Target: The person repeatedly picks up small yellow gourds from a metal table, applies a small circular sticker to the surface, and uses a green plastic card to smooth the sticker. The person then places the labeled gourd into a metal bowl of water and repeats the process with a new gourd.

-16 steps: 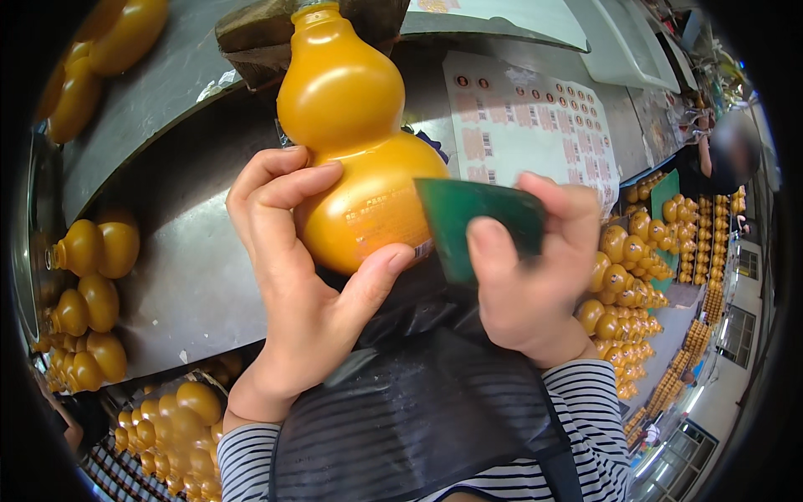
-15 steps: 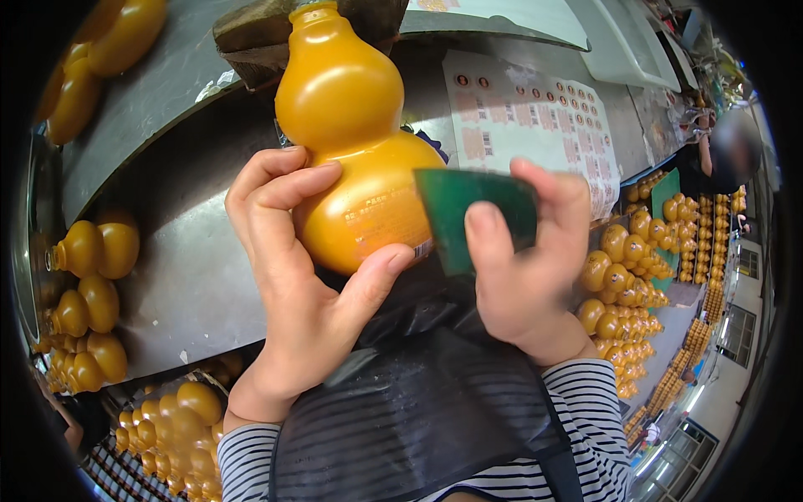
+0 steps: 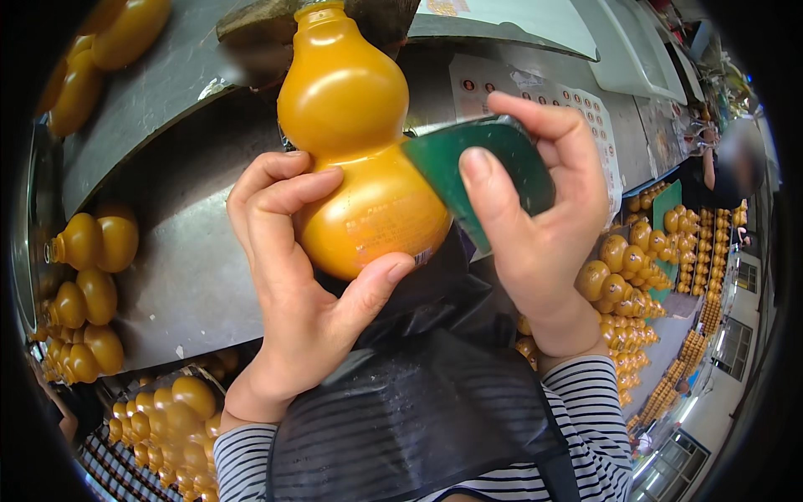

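Yellow bottle (image 3: 345, 96) is sitting in the left grip (image 3: 293, 276), clamped at its lower bulb; right grip (image 3: 548, 222) is pinching a green scraper (image 3: 502, 163). Guessing it's being stiff but slick, so I'd be holding the waist.

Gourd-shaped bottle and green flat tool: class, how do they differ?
The bottle is golden; the tool is dark green. The bottle bulges, with a narrow waist; the tool is flat. The left hand holds the bottle, the right hand the tool. Both are held.
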Demonstrator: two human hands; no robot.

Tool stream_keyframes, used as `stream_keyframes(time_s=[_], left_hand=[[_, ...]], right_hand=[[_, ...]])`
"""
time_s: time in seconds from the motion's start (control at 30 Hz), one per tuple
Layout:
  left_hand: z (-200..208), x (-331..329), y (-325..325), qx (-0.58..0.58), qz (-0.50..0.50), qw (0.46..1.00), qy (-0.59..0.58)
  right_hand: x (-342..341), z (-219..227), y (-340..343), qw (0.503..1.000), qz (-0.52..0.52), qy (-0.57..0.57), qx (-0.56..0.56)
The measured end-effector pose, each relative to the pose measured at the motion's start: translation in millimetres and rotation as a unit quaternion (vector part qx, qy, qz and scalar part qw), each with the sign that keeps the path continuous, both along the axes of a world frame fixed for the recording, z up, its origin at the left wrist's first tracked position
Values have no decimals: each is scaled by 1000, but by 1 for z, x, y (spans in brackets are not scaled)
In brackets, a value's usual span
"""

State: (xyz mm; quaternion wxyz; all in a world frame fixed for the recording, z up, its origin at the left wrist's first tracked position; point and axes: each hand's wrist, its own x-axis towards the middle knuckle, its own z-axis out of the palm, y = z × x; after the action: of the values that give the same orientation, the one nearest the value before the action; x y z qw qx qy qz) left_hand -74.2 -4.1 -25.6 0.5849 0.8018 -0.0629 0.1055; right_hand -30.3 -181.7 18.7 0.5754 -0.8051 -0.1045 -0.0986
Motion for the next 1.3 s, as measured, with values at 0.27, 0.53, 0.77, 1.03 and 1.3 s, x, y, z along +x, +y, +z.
stream_keyframes(time_s=[0.27, 0.53, 0.77, 1.03, 1.3], left_hand=[[-4, 6, 10, -119, -55, 991, 8], [2, 4, 6, -260, -48, 960, 92], [-1, 4, 8, -404, -60, 904, 125], [3, 3, 10, -158, -60, 983, 73], [5, 4, 7, -197, -49, 976, 81]], right_hand=[[-43, -30, 16, 890, 120, -394, -196], [-40, -13, 34, 884, 73, -382, -261], [-40, -13, 38, 873, 117, -381, -279], [5, -4, 8, 996, 52, -64, -42], [24, -7, 4, 996, 64, -55, -5]])
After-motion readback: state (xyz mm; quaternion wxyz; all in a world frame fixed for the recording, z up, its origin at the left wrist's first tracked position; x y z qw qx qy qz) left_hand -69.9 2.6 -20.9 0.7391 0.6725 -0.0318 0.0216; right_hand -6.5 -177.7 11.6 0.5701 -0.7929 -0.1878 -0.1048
